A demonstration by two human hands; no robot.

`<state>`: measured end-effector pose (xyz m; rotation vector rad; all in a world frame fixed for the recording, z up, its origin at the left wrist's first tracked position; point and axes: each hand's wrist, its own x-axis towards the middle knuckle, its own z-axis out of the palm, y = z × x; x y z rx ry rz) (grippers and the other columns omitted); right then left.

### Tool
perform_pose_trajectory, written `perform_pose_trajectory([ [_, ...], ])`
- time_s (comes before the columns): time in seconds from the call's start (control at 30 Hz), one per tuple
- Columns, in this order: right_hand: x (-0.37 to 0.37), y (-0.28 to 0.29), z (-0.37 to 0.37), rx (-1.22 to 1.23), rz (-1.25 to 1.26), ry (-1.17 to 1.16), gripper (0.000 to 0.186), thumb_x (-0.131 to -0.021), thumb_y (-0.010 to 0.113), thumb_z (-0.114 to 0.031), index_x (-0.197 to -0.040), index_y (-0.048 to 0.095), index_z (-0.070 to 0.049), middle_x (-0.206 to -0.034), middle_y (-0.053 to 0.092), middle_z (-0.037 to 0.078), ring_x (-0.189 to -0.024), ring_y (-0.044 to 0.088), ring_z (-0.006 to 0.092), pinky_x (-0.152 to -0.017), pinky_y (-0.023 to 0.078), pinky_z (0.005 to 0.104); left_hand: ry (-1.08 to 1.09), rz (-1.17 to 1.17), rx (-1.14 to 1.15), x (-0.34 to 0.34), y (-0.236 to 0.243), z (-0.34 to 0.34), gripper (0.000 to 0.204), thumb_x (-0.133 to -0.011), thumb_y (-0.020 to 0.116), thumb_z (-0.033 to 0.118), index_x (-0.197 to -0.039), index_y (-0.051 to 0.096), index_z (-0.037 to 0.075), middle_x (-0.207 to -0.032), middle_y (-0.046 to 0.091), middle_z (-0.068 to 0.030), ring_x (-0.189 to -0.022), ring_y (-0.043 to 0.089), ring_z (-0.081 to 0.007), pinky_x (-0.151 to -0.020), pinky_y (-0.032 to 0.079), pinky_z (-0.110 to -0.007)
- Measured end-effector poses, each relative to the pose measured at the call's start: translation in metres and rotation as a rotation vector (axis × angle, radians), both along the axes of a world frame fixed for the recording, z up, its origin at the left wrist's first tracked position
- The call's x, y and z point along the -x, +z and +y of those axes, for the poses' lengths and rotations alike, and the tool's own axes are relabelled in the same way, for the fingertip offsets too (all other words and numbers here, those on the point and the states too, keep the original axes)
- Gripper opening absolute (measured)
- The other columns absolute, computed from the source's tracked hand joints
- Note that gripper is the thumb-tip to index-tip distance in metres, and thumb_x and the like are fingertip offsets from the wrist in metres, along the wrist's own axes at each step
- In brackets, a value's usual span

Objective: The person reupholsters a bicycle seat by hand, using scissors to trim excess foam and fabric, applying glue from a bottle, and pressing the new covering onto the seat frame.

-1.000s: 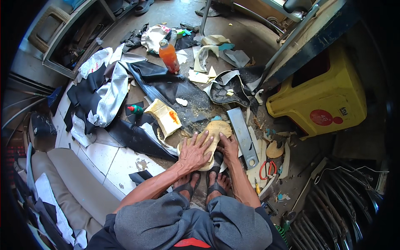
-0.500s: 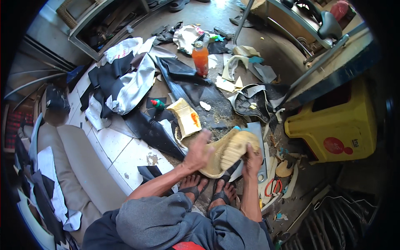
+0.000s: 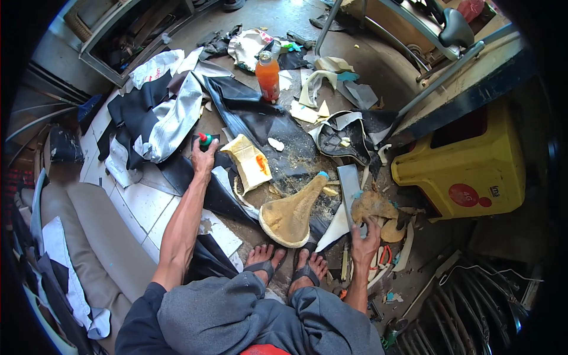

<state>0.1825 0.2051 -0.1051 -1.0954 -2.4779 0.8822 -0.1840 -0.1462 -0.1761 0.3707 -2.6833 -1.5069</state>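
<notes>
My left hand [image 3: 203, 158] reaches out ahead, its fingers closed round a small green bottle [image 3: 205, 140] with a red cap. Between my hands, just beyond my feet, a tan foam bicycle saddle pad [image 3: 291, 214] lies on the floor, narrow end pointing away. My right hand [image 3: 365, 241] is low at the right, fingers curled at the lower edge of a worn tan foam piece [image 3: 374, 206]; its grip is partly hidden. Left of the saddle pad's narrow end lies a cream foam block [image 3: 248, 163] with an orange smear.
A bottle of orange liquid [image 3: 268, 78] stands on black sheet material ahead. Scraps cover the floor around it. A flat metal bar [image 3: 349, 183] and orange-handled scissors [image 3: 385, 255] lie near my right hand. A yellow plastic stool [image 3: 461, 168] lies at the right.
My hands have parted from the saddle pad, which now rests on the floor. My left hand moved forward-left and took the green bottle. The ribbed foam piece is off the pad; my right hand is lower.
</notes>
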Motion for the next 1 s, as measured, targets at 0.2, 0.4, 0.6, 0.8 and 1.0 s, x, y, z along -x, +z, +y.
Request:
perform_pose_trajectory([
  [0.2, 0.037, 0.038, -0.037, 0.464, 0.21, 0.142, 0.034, -0.091, 0.071, -0.014, -0.122, 0.066, -0.001, -0.112, 0.067, 0.016, -0.1, 0.068, 0.0266, -0.088, 0.053, 0.0353, -0.485, 0.121, -0.103, -0.11, 0.12, 0.068, 0.045, -0.086, 0.08, 0.033, -0.115, 0.06, 0.005, -0.099, 0.069, -0.0134, -0.089, 0.068, -0.0278, -0.081, 0.053, -0.041],
  [0.4, 0.046, 0.032, -0.042, 0.425, 0.09, 0.284, 0.036, -0.093, 0.069, -0.015, -0.125, 0.065, 0.0, -0.108, 0.07, 0.012, -0.093, 0.069, 0.0193, -0.083, 0.054, 0.0316, -0.713, 0.131, 0.005, -0.135, 0.1, 0.085, 0.048, -0.081, 0.086, 0.033, -0.114, 0.066, 0.003, -0.105, 0.069, -0.0107, -0.094, 0.067, -0.0225, -0.086, 0.052, -0.035],
  [0.6, 0.012, 0.012, -0.017, 0.368, 0.03, 0.076, 0.031, -0.092, 0.069, -0.019, -0.117, 0.07, -0.002, -0.102, 0.071, 0.016, -0.086, 0.07, 0.0257, -0.078, 0.054, 0.0351, -0.131, 0.179, -0.106, -0.036, 0.04, 0.019, 0.041, -0.088, 0.081, 0.026, -0.115, 0.063, 0.001, -0.104, 0.067, -0.0052, -0.091, 0.063, -0.0152, -0.085, 0.05, -0.03],
  [0.8, 0.022, 0.023, -0.016, 0.378, -0.121, 0.069, 0.027, -0.091, 0.071, -0.024, -0.108, 0.074, -0.004, -0.094, 0.07, 0.014, -0.079, 0.069, 0.0255, -0.074, 0.053, 0.0347, 0.013, 0.061, 0.15, 0.013, -0.033, -0.04, 0.058, -0.081, 0.085, 0.03, -0.125, 0.062, 0.001, -0.112, 0.069, -0.0102, -0.1, 0.065, -0.0207, -0.092, 0.049, -0.033],
  [1.0, -0.019, -0.006, 0.021, 0.118, -0.048, -0.115, 0.033, -0.093, 0.066, -0.022, -0.119, 0.07, -0.003, -0.111, 0.069, 0.019, -0.098, 0.069, 0.0339, -0.085, 0.055, 0.0401, 0.028, -0.026, 0.1, -0.017, -0.03, -0.021, 0.076, -0.081, 0.083, 0.036, -0.139, 0.052, -0.001, -0.126, 0.065, -0.0239, -0.12, 0.062, -0.037, -0.104, 0.045, -0.042],
])
